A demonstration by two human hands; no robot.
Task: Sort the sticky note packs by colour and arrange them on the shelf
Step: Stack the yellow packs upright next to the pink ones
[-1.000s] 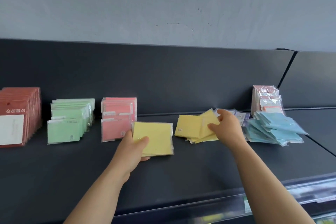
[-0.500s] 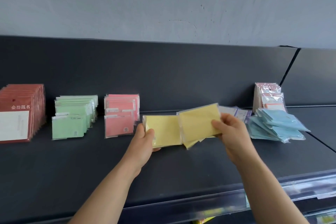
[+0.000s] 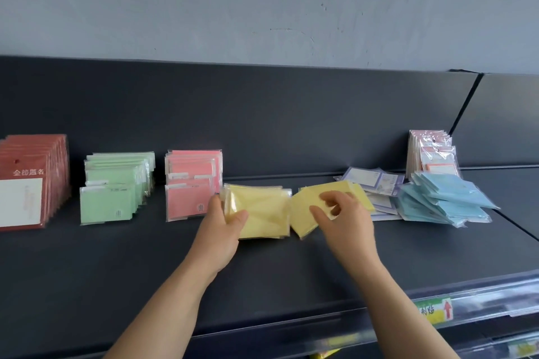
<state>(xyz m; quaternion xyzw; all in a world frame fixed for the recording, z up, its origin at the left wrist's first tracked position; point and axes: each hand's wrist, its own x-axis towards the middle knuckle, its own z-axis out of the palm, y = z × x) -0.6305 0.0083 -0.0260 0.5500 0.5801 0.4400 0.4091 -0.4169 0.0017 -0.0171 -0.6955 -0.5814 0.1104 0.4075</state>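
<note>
On the dark shelf (image 3: 131, 271) my left hand (image 3: 223, 230) grips the left edge of a stack of yellow sticky note packs (image 3: 262, 213), thumb on top, just right of the pink row. My right hand (image 3: 347, 221) is on a loose pile of yellow packs (image 3: 303, 213) beside that stack; its thumb and curled fingers pinch the top pack. Green packs (image 3: 110, 198) and pink packs (image 3: 191, 183) stand in neat rows to the left. Blue packs (image 3: 443, 198) lie in a loose heap to the right.
Red packs (image 3: 29, 183) stand at the far left. Purple-and-white packs (image 3: 373, 181) lie behind my right hand. Pink-white packs (image 3: 431, 154) lean on the back panel. A clear price rail (image 3: 431, 312) runs along the shelf's front edge.
My right hand lifted a yellow pack from the loose pile, carried it left onto the stack in my left hand, then returned to the loose pile.
</note>
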